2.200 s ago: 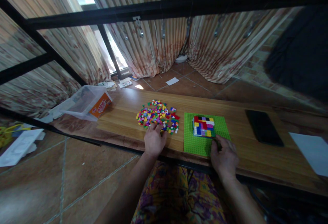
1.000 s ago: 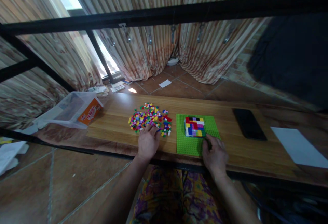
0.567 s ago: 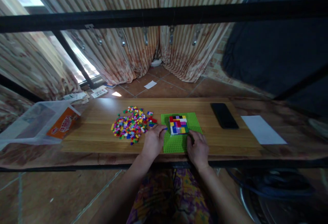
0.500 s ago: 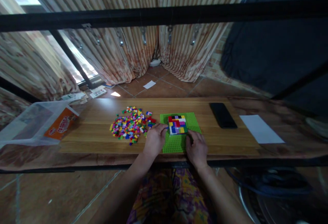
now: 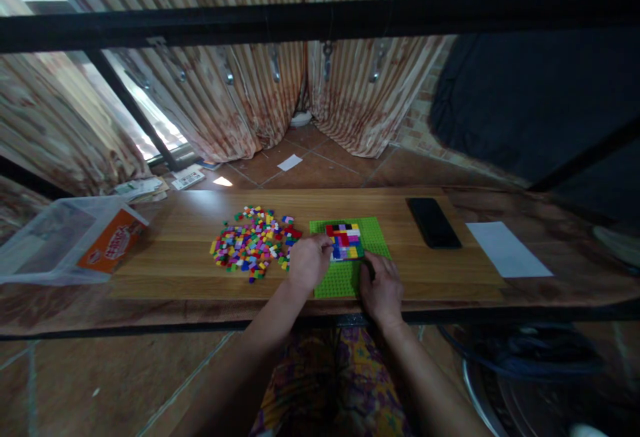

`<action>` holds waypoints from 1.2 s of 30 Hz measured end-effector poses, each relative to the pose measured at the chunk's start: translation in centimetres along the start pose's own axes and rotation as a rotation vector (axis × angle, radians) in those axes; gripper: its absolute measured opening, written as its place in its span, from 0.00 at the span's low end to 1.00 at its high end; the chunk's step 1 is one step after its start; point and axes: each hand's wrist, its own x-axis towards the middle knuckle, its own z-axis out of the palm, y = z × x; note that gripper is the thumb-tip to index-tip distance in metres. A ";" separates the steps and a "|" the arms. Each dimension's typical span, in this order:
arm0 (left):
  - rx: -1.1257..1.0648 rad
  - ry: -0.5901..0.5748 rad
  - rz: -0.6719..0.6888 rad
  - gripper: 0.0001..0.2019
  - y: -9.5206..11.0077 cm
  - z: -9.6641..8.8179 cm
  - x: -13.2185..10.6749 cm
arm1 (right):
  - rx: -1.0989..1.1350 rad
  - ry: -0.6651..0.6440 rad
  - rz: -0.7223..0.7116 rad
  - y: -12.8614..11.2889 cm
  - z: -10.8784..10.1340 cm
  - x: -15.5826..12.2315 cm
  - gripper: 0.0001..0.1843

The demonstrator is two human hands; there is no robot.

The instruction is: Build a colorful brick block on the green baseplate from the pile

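A green baseplate (image 5: 373, 232) lies on the wooden board (image 5: 175, 257), with a block of coloured bricks (image 5: 345, 239) built on it. My left hand (image 5: 309, 262) rests on the plate's left edge, its fingers curled against the left side of the block; whether they hold a brick is hidden. My right hand (image 5: 381, 286) lies on the plate's near right part, fingers bent, touching the plate just below the block. A heap of loose small bricks (image 5: 253, 245) lies to the left of the plate.
A black phone (image 5: 433, 222) and a white sheet (image 5: 507, 258) lie right of the plate. A clear plastic box with an orange label (image 5: 75, 240) sits at the far left. A black bar (image 5: 320, 14) crosses overhead. Curtains and tiled floor lie beyond.
My left hand left the brick heap and came to the left side of the built block. My right hand stayed on the plate. The view swung round to the right.
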 end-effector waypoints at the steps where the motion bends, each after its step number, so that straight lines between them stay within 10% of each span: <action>1: 0.017 -0.003 -0.013 0.08 0.0 -0.1 0.2 | -0.002 0.001 0.001 0.0 0.0 0.0 0.16; 23: -0.553 0.236 -0.240 0.04 0.1 2.6 0.1 | 0.006 -0.004 0.015 -0.1 -0.1 0.0 0.16; 36: -0.770 0.164 -0.466 0.03 -0.8 3.8 2.1 | 0.017 -0.007 0.026 0.1 0.1 -0.1 0.17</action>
